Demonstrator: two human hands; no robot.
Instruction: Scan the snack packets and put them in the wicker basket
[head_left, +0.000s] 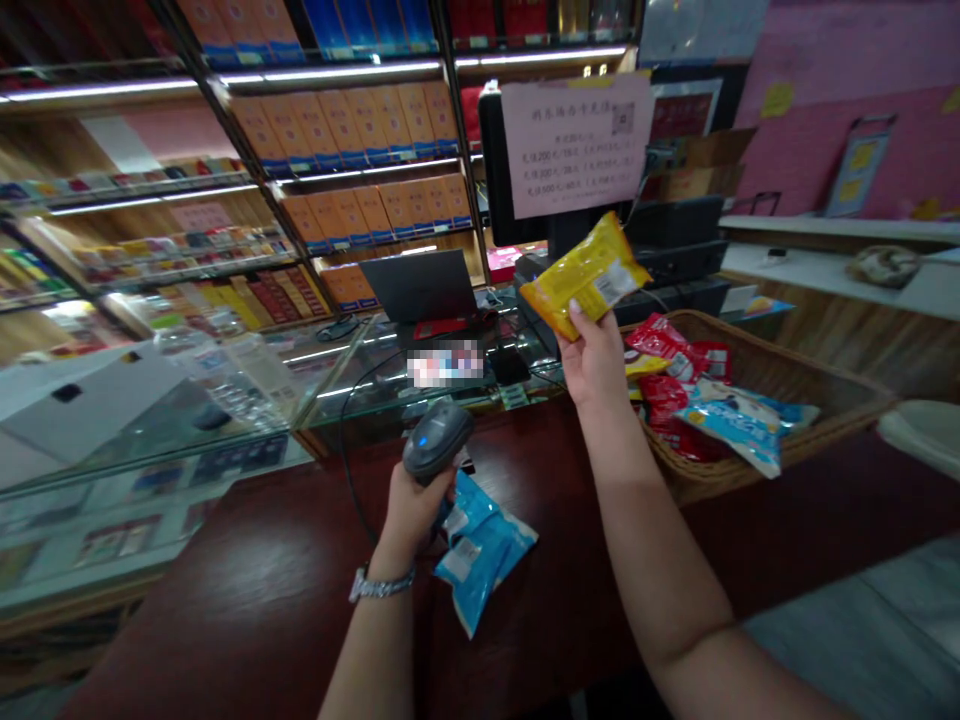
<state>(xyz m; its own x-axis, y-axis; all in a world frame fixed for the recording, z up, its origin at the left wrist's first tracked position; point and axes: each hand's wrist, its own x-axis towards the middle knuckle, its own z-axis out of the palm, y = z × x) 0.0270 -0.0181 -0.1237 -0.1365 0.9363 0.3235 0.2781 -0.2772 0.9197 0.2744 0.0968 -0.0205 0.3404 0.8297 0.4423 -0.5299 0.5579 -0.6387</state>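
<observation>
My left hand (411,512) grips a dark grey handheld barcode scanner (438,441), its head tilted up and a black cable trailing from it. My right hand (592,358) is raised and pinches a yellow snack packet (586,275) by its lower edge, with the label side showing. A blue-and-white packet (480,552) lies on the dark red counter (525,500) just below the scanner, next to my left wrist. A wicker basket (825,368) of red and blue packets stands to the right of my right forearm.
A glass display case (187,430) runs along the left, with a laptop (418,287) behind it. A monitor carrying a paper notice (576,147) stands at the back. Shelves of boxed goods fill the far wall, and a white counter runs along the right.
</observation>
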